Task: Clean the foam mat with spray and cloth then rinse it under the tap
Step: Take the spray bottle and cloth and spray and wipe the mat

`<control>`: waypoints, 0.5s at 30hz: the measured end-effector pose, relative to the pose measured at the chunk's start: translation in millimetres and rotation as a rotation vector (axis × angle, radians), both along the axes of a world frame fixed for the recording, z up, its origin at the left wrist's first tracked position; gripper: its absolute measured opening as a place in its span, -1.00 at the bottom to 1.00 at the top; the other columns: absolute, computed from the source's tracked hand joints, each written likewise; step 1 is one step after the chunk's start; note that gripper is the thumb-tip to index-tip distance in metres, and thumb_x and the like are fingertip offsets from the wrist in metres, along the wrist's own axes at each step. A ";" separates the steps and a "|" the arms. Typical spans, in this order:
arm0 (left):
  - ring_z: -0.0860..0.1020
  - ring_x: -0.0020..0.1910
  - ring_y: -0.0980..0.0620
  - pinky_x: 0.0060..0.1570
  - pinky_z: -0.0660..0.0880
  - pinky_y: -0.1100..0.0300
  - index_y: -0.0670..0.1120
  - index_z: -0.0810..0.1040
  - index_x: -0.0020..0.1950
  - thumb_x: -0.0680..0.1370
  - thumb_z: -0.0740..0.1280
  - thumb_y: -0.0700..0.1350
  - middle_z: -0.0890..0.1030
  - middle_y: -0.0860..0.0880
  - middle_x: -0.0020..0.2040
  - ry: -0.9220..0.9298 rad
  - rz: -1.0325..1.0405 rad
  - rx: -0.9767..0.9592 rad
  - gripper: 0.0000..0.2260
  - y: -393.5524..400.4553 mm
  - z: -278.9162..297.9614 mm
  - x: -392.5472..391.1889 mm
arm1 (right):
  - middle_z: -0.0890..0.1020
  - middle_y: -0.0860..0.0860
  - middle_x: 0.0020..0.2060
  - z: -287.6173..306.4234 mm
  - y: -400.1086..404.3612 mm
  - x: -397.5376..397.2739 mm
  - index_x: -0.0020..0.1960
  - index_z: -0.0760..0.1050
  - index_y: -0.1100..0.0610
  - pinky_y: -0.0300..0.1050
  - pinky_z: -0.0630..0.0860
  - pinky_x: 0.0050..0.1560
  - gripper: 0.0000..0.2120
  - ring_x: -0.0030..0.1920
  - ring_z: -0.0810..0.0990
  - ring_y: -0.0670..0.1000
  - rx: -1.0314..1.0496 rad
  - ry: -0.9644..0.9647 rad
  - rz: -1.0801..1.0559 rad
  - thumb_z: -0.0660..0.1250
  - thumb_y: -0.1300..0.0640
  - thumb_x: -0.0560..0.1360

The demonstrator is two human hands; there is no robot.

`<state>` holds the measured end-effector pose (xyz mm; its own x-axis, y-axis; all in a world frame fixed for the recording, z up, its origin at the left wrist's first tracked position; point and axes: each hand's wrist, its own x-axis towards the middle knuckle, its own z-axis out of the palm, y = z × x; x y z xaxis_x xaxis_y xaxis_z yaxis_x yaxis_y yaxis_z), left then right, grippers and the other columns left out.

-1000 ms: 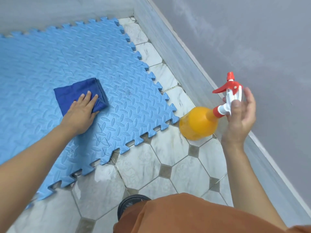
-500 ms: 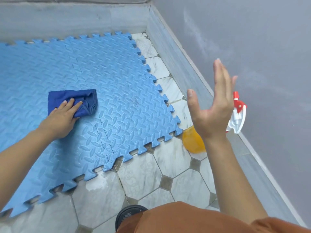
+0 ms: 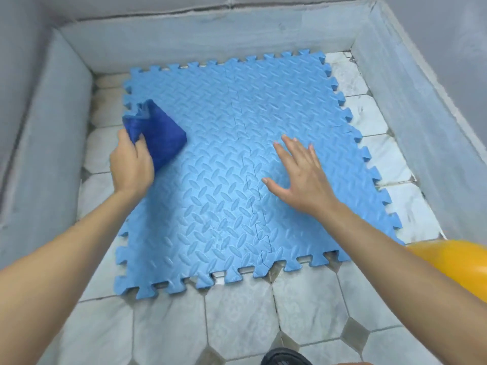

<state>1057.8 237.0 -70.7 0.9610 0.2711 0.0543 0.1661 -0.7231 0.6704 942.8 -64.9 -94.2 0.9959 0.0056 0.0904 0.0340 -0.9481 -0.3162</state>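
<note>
A light blue foam mat (image 3: 226, 164) with jigsaw edges lies flat on the tiled floor. My left hand (image 3: 130, 162) grips a dark blue cloth (image 3: 160, 135) at the mat's left edge, one corner of the cloth bunched up above the hand. My right hand (image 3: 300, 172) is spread flat with straight fingers on the mat's right half and holds nothing. The orange body of the spray bottle (image 3: 453, 262) shows at the right edge, beside my right forearm; its red and white nozzle is out of view.
The white and grey tiled floor (image 3: 237, 320) is ringed by a low grey skirting (image 3: 200, 40) at the back, left and right. A dark shoe tip (image 3: 284, 358) shows at the bottom edge.
My right hand let go of the spray bottle and came down flat onto the mat. My left hand slid the cloth to the mat's left edge and gripped it. The view swung left.
</note>
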 end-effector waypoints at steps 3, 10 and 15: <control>0.47 0.21 -0.31 0.07 0.37 -0.06 -0.19 0.36 0.31 0.60 0.11 0.01 0.53 -0.28 0.23 0.025 -0.403 0.162 -0.63 2.5 -16.1 -11.7 | 0.22 0.09 0.55 -20.3 12.0 41.4 0.53 0.25 0.08 0.25 -0.05 0.52 -0.22 0.55 0.15 0.17 -0.057 0.080 0.100 0.01 -0.35 0.46; -0.13 0.56 0.05 0.50 -0.14 -0.13 0.04 0.00 0.57 0.54 0.01 0.32 0.04 0.05 0.58 0.108 -0.664 0.525 -0.33 -16.7 -80.0 -18.7 | 0.19 0.07 0.56 -51.1 -11.7 123.6 0.54 0.22 0.00 0.34 -0.10 0.49 -0.42 0.56 0.10 0.15 -0.030 0.100 -0.157 0.07 -0.25 0.60; -0.15 0.56 -0.08 0.51 -0.10 -0.06 0.01 0.03 0.57 0.61 -0.03 0.23 -0.02 -0.02 0.59 0.155 -0.276 0.485 -0.42 0.1 -84.0 51.4 | 0.17 0.06 0.57 -56.5 -12.4 125.2 0.55 0.20 -0.01 0.26 -0.12 0.53 -0.46 0.57 0.07 0.09 -0.025 0.076 -0.210 0.07 -0.19 0.63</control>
